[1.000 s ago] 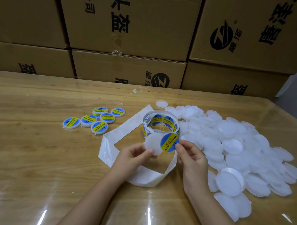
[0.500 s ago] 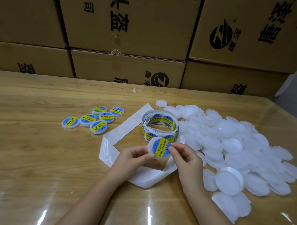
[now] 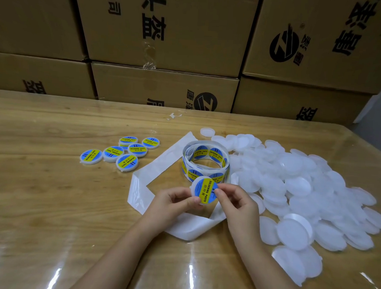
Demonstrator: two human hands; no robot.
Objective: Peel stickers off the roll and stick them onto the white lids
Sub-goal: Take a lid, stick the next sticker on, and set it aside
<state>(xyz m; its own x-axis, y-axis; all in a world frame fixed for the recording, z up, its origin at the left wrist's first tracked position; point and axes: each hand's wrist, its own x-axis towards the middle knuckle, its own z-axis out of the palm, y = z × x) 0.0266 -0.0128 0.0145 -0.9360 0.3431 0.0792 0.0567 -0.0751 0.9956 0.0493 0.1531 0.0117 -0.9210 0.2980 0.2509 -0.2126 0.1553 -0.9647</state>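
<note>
Labelling caught mid-press.
Cardboard boxes (image 3: 168, 29) walled the desk (image 3: 41, 192) at 12 o'clock. The heap of bare lids (image 3: 303, 186) lay at 3 o'clock, likely as ready supply. The spent backing strip (image 3: 139, 185) looped around the work spot, and the sticker roll (image 3: 206, 160) stood on edge near the centre. Finished lids (image 3: 123, 152) sat well apart at 10 o'clock, probably to keep done from undone. The left grip (image 3: 172, 200) was clamped on one lid (image 3: 195, 184), thumb on its face, holding it above the desk at 6 o'clock of the roll, with its face tilted up toward the wearer, likely for sighting. The right grip (image 3: 237, 203) pinched the sticker (image 3: 206, 192) at its 3 o'clock edge. The sticker's yellow band, its long axis, ran about 1 to 7 o'clock, with the lettering reading toward the person.
</note>
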